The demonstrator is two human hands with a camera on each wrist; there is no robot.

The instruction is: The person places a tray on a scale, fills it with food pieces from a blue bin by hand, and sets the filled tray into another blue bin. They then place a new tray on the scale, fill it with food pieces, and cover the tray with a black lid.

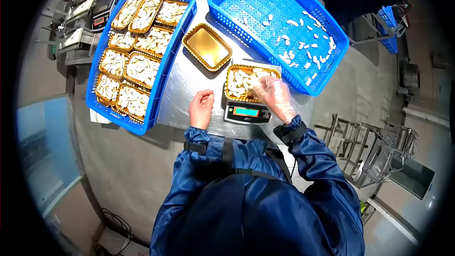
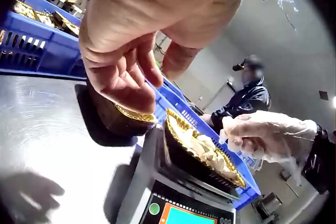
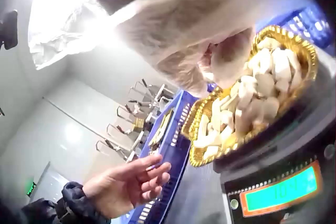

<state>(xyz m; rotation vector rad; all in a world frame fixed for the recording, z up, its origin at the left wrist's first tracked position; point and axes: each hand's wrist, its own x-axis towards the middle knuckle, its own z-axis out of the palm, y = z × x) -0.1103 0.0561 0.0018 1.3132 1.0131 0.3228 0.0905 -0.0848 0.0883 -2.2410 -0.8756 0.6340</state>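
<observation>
A gold tray [image 1: 232, 96] filled with pale, sliced pieces [image 3: 265, 85] rests on a digital scale [image 1: 247, 114] with a lit display. Over the tray's right side is my right hand [image 1: 275, 96], in a clear plastic glove, with its fingers bent and bunched. Whitish bits show at its fingertips in the left wrist view; I cannot tell whether they are pieces or glove. My bare left hand [image 1: 202, 109] hovers left of the scale, fingers loosely curled with nothing in them. Beyond it on the metal table lies another gold tray [image 1: 207, 47] with nothing in it.
At the left, a blue crate [image 1: 156, 109] holds several filled gold trays. A larger blue crate [image 1: 237, 7] at the back right has loose pale pieces scattered over its floor. Another person [image 2: 247, 98] stands across the table. Metal racks [image 1: 369, 147] stand at the right.
</observation>
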